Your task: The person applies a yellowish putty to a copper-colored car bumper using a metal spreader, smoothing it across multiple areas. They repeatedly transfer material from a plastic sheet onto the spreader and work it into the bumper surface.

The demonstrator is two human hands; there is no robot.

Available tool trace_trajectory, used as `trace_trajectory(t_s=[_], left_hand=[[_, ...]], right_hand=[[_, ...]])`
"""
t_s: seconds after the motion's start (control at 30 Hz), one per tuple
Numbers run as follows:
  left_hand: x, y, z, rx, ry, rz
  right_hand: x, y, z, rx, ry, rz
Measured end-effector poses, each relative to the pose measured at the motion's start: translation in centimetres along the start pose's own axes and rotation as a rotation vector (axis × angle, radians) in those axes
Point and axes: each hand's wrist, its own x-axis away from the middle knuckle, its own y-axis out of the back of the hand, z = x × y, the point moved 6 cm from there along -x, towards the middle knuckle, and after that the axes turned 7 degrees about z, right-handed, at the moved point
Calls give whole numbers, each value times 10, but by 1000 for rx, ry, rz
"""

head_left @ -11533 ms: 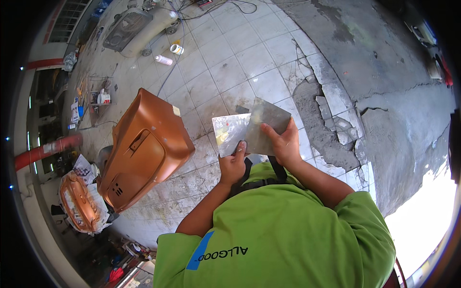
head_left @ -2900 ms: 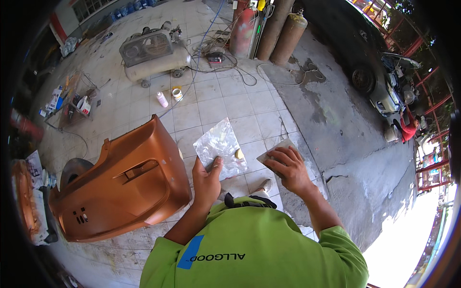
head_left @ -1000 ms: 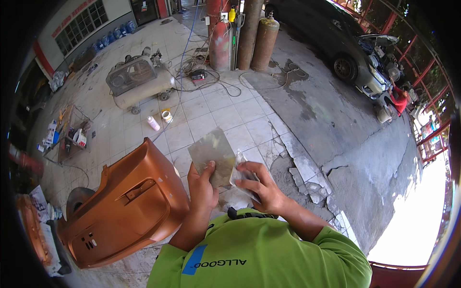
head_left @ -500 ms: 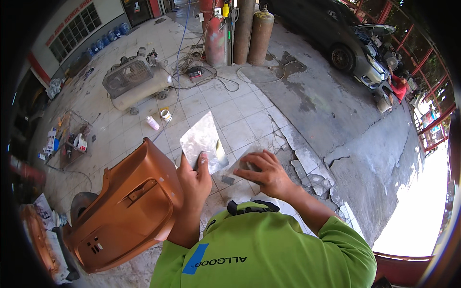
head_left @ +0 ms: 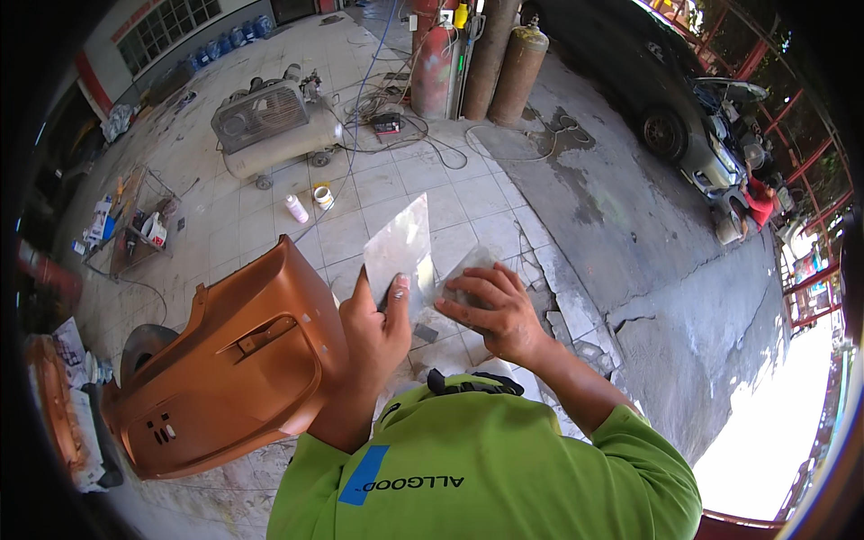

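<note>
My left hand (head_left: 380, 324) grips a thin, pale flat plate (head_left: 401, 245) by its lower end, the thumb lying on its face. The plate is smeared whitish and tilts up and away from me. Close by on the right, my right hand (head_left: 499, 313) has its fingers curled over a grey flat piece (head_left: 474, 261); its lower part is hidden by the fingers. A narrow gap seems to lie between the two pieces. Left of my left forearm stands a copper-orange car body panel (head_left: 225, 378) with small pale marks at its near edge.
A white tub (head_left: 323, 198) and a pinkish bottle (head_left: 296, 209) stand on the tiles, before an air compressor (head_left: 279, 135). A wire cart (head_left: 135, 225) is at left. Gas cylinders (head_left: 519, 76), broken tile edging and a dark car (head_left: 657, 99) with a crouching person (head_left: 760, 202) lie beyond.
The plate has turned steeper, and my right hand has brought the grey piece closer to it, showing more of that piece. The whole view has shifted slightly.
</note>
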Motion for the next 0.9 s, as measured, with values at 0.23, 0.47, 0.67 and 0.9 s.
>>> trace_trajectory(t_s=[0.23,0.47,0.67,0.9], left_hand=[[1,0,35,657,236,-243],[30,1,43,311,224,-45],[28,-1,21,-118,34,-33],[19,32,37,214,99,-249]], right_hand=[[-15,14,30,-401,256,-225],[-26,4,-50,144,51,-43],[-30,-10,4,-38,171,-1],[-13,-10,37,-223,304,-14]])
